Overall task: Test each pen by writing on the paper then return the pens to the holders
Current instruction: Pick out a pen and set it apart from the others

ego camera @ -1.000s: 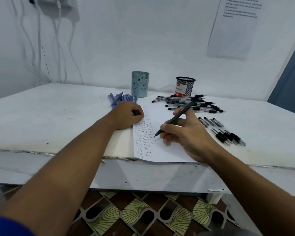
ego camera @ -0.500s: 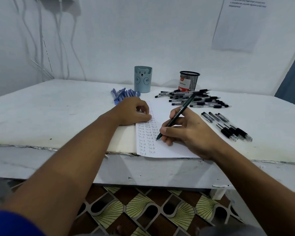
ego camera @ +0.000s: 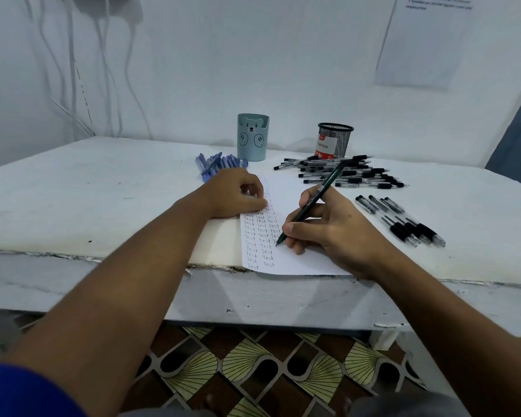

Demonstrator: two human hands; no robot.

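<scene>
A white paper (ego camera: 286, 194) lies at the table's front edge, with columns of the word "Test" down its left side. My right hand (ego camera: 334, 227) grips a dark green pen (ego camera: 316, 200), its tip touching the paper in the third column. My left hand (ego camera: 235, 194) rests with curled fingers on the paper's upper left corner, holding nothing. A blue bear pen holder (ego camera: 252, 136) and a black mesh holder (ego camera: 334, 141) stand at the back. Blue pens (ego camera: 217, 165) lie beside the bear holder. Black pens lie in a pile (ego camera: 349, 174) and a smaller group (ego camera: 400, 219) on the right.
The white table (ego camera: 88, 191) has a chipped front edge. White cables (ego camera: 109, 70) hang on the wall at the back left. A printed sheet (ego camera: 424, 40) is stuck to the wall at the upper right. Patterned floor tiles (ego camera: 253, 365) show below.
The view has shifted slightly. My right hand has moved the pen tip a little down the third column of writing. My left hand stays on the paper.
</scene>
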